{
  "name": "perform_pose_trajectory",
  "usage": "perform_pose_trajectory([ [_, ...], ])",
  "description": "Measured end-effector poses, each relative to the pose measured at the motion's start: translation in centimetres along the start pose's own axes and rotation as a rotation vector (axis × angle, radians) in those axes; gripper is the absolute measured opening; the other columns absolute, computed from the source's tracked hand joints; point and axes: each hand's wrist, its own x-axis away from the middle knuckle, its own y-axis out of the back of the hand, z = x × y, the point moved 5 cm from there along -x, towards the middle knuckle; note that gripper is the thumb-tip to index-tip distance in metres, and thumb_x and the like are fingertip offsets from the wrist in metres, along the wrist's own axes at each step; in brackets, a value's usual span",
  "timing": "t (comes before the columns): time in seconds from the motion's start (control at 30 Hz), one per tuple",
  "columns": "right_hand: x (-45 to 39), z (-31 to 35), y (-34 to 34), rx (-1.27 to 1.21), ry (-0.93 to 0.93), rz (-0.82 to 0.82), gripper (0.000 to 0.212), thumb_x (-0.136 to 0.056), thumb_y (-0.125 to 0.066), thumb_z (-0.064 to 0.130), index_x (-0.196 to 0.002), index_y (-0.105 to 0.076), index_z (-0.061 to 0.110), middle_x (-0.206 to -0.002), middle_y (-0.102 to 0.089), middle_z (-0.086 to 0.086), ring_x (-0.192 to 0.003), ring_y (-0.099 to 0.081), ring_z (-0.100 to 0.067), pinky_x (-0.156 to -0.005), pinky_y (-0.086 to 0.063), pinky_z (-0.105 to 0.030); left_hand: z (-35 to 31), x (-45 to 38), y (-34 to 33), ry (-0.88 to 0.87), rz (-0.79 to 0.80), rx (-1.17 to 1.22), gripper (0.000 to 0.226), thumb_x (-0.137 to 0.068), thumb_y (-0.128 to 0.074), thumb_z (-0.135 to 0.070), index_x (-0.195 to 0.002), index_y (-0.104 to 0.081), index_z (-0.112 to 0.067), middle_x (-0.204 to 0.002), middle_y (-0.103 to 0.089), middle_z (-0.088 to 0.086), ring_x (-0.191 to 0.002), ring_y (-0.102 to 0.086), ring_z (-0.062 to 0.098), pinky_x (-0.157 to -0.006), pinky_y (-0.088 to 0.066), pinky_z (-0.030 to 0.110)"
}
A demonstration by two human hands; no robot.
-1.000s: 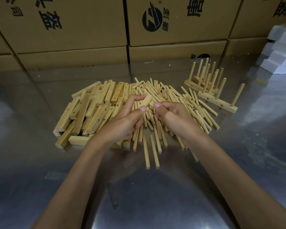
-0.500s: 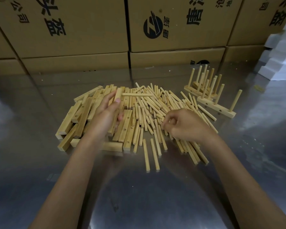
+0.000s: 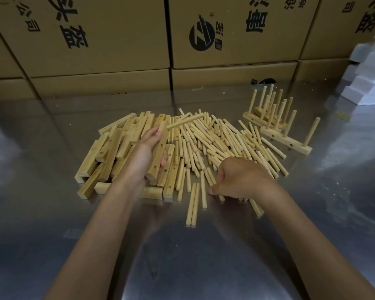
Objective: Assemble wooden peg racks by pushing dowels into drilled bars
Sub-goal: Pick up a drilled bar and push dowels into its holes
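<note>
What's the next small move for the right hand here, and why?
Probably lift one dowel out of the loose dowels and bring it to the drilled bar. The left hand holds that bar with a dowel seated at its far end; the right hand is curled onto the pile.

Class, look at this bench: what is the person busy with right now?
The left hand holds a drilled bar with one dowel already in its far end. The right hand picks at the loose dowels. Finished racks stand on the steel table at the far right.
</note>
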Motion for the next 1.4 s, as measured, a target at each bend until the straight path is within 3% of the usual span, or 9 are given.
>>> perform_pose_trajectory([
  [0.2,0.5,0.4,-0.1,-0.006,0.023,0.082,0.034,-0.078,-0.070,0.053,-0.067,-0.057,0.023,-0.066,-0.056,0.010,-0.065,-0.056,-0.008,-0.053,-0.034,-0.026,0.5,-0.3,0.0,0.050,0.031,0.064,0.035,-0.107,-0.043,-0.035,-0.141,-0.048,-0.039,-0.056,-0.053,0.000,-0.040,-0.045,0.011,-0.034,-0.035,0.021],
  [0.33,0.7,1.1,-0.3,0.007,0.025,0.041,0.044,-0.078,-0.066,0.057,-0.057,-0.049,0.022,-0.057,-0.049,0.009,-0.056,-0.050,-0.010,-0.051,-0.032,-0.027,0.6,-0.4,-0.2,0.045,0.036,0.035,0.036,-0.106,-0.044,-0.036,-0.142,-0.047,-0.040,-0.057,-0.053,0.000,-0.041,-0.045,0.011,-0.037,-0.035,0.022],
  [0.53,0.8,1.9,-0.6,-0.008,0.053,-0.084,0.040,-0.082,-0.062,0.055,-0.062,-0.040,0.029,-0.062,-0.049,0.009,-0.057,-0.045,-0.008,-0.053,-0.030,-0.028,0.9,-0.4,-0.6,0.037,0.035,-0.004,0.036,-0.106,-0.046,-0.037,-0.142,-0.047,-0.042,-0.057,-0.054,0.000,-0.043,-0.047,0.011,-0.038,-0.036,0.024],
  [0.7,0.2,1.3,-0.6,-0.089,0.059,-0.110,0.031,-0.092,-0.054,0.045,-0.072,-0.053,0.022,-0.066,-0.054,0.007,-0.061,-0.050,-0.010,-0.054,-0.032,-0.028,1.0,-0.5,-0.6,0.038,0.030,0.005,0.038,-0.106,-0.045,-0.036,-0.144,-0.046,-0.038,-0.056,-0.054,0.000,-0.042,-0.046,0.012,-0.037,-0.036,0.023],
  [0.8,0.3,0.9,0.4,-0.210,0.141,-0.222,0.028,-0.099,-0.053,0.042,-0.084,-0.061,0.019,-0.062,-0.054,0.008,-0.056,-0.050,-0.010,-0.054,-0.033,-0.028,1.0,-0.4,-0.7,0.044,0.040,0.036,0.037,-0.106,-0.045,-0.036,-0.143,-0.046,-0.037,-0.056,-0.054,0.000,-0.041,-0.045,0.011,-0.036,-0.035,0.023],
  [0.9,0.7,1.7,1.7,-0.327,0.297,-0.394,0.010,-0.101,-0.053,0.033,-0.100,-0.062,0.028,-0.063,-0.057,0.010,-0.050,-0.047,-0.004,-0.050,-0.029,-0.025,1.0,-0.4,-0.9,0.051,0.039,0.043,0.036,-0.106,-0.044,-0.036,-0.142,-0.047,-0.040,-0.057,-0.054,0.001,-0.039,-0.044,0.012,-0.035,-0.034,0.022],
  [1.03,1.6,3.3,2.1,-0.336,0.430,-0.531,0.030,-0.100,-0.053,0.027,-0.126,-0.062,0.038,-0.080,-0.057,0.015,-0.063,-0.048,0.002,-0.054,-0.029,-0.018,0.9,-0.1,-1.3,0.042,0.055,0.034,0.034,-0.106,-0.044,-0.038,-0.139,-0.050,-0.044,-0.056,-0.053,0.001,-0.039,-0.043,0.012,-0.034,-0.033,0.021],
  [1.17,1.9,3.8,1.9,-0.337,0.438,-0.598,0.031,-0.099,-0.052,0.030,-0.127,-0.063,0.038,-0.081,-0.048,0.014,-0.065,-0.049,-0.002,-0.054,-0.030,-0.019,0.8,0.1,-1.6,0.032,0.064,0.026,0.033,-0.105,-0.046,-0.041,-0.137,-0.051,-0.047,-0.056,-0.052,0.001,-0.040,-0.041,0.012,-0.035,-0.032,0.021],
  [1.4,2.3,3.7,2.4,-0.344,0.448,-0.729,0.019,-0.095,-0.064,0.035,-0.107,-0.074,0.023,-0.085,-0.063,0.009,-0.069,-0.050,-0.005,-0.059,-0.042,-0.027,1.1,0.6,-3.0,0.028,0.160,0.039,0.034,-0.107,-0.042,-0.040,-0.140,-0.047,-0.046,-0.054,-0.046,0.004,-0.037,-0.038,0.013,-0.036,-0.028,0.021],
])
